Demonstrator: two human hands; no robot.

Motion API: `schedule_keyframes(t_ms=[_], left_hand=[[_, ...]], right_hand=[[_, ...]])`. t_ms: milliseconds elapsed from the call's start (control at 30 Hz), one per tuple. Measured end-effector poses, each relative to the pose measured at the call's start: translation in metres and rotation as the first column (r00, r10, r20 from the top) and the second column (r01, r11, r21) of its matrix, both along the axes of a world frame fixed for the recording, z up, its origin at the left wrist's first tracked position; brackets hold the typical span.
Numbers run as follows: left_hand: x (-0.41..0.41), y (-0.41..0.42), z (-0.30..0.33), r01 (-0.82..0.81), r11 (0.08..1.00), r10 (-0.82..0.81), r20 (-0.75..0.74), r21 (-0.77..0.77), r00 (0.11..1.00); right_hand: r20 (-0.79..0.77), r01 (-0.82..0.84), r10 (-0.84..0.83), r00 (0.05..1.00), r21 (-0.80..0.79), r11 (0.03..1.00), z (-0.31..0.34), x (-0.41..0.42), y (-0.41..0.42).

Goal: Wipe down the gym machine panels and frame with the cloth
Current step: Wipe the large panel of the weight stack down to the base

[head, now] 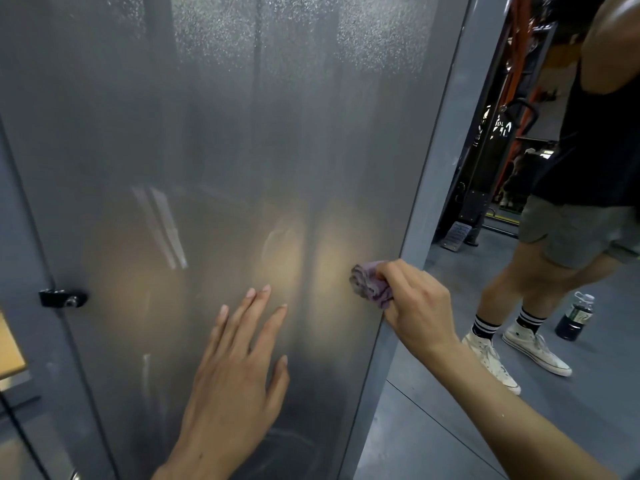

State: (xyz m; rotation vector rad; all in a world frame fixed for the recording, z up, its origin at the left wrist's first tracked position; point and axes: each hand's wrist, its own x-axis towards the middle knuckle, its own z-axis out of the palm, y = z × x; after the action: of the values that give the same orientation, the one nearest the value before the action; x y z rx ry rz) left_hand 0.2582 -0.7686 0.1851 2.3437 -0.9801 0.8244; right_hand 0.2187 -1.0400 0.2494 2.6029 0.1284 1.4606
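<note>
A tall frosted grey panel (214,140) of the gym machine fills most of the view, speckled with spray droplets near its top. A grey metal frame post (446,161) runs along its right edge. My right hand (414,304) grips a bunched purple-grey cloth (369,284) and holds it against the panel close to that right edge. My left hand (233,372) lies flat on the lower panel with straight, spread fingers.
A black latch (62,298) sits on the panel's left edge, beside another grey frame strip (20,244). A person in dark top, grey shorts and white sneakers (512,355) stands at right on the grey floor. A dark bottle (575,317) stands near their feet. Orange-black equipment is behind.
</note>
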Motion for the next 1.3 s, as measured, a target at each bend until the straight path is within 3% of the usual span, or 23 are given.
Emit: schedule_keyframes(t_ms=[100, 167, 233, 300, 600, 700, 767, 833, 900, 1067, 1133, 1300], left_hand=[[0.000, -0.001, -0.001, 0.005, 1.000, -0.005, 0.007, 0.001, 1.000], [0.000, 0.000, -0.001, 0.002, 1.000, -0.002, 0.010, 0.003, 1.000], [0.000, 0.003, 0.000, 0.001, 1.000, -0.001, 0.009, -0.001, 1.000], [0.000, 0.006, 0.000, -0.002, 1.000, 0.002, 0.008, -0.002, 1.000], [-0.001, 0.009, 0.000, 0.000, 1.000, 0.000, 0.002, -0.009, 1.000], [-0.001, 0.009, -0.001, -0.005, 1.000, 0.005, -0.004, -0.004, 1.000], [-0.001, 0.008, 0.000, -0.005, 1.000, 0.005, -0.007, -0.011, 1.000], [-0.001, 0.008, 0.001, -0.003, 1.000, 0.003, -0.005, -0.018, 1.000], [0.000, 0.007, 0.000, 0.000, 1.000, 0.000, -0.001, -0.014, 1.000], [0.001, 0.010, -0.005, 0.001, 1.000, -0.001, 0.014, -0.012, 1.000], [0.002, 0.012, -0.003, 0.001, 1.000, -0.001, 0.017, -0.024, 1.000], [0.004, 0.019, -0.001, -0.009, 0.999, 0.010, 0.025, -0.043, 1.000]], right_hand=[[-0.067, -0.084, 0.080, 0.995, -0.066, 0.994, -0.002, -0.013, 0.001], [0.006, -0.118, 0.118, 0.993, 0.112, 0.987, 0.007, -0.020, -0.004], [0.098, -0.060, 0.031, 0.995, 0.313, 0.948, 0.022, -0.021, -0.016], [0.093, 0.025, -0.062, 0.994, 0.359, 0.933, 0.029, -0.019, -0.026], [0.021, -0.010, 0.008, 1.000, 0.111, 0.994, 0.000, -0.007, 0.010], [-0.076, -0.078, 0.078, 0.994, 0.001, 0.997, -0.017, -0.005, 0.025], [-0.095, -0.050, 0.063, 0.994, 0.127, 0.991, -0.034, -0.012, 0.021], [-0.056, -0.019, 0.052, 0.997, 0.483, 0.875, -0.040, -0.023, 0.015], [0.028, -0.067, 0.071, 0.997, 0.765, 0.640, -0.040, -0.031, 0.009], [0.137, -0.119, -0.034, 0.990, 0.943, 0.312, -0.035, -0.023, 0.007], [0.149, -0.135, -0.025, 0.989, 0.949, 0.285, -0.036, -0.011, 0.019], [0.138, -0.149, 0.059, 0.989, 0.936, 0.319, -0.041, -0.004, 0.047]])
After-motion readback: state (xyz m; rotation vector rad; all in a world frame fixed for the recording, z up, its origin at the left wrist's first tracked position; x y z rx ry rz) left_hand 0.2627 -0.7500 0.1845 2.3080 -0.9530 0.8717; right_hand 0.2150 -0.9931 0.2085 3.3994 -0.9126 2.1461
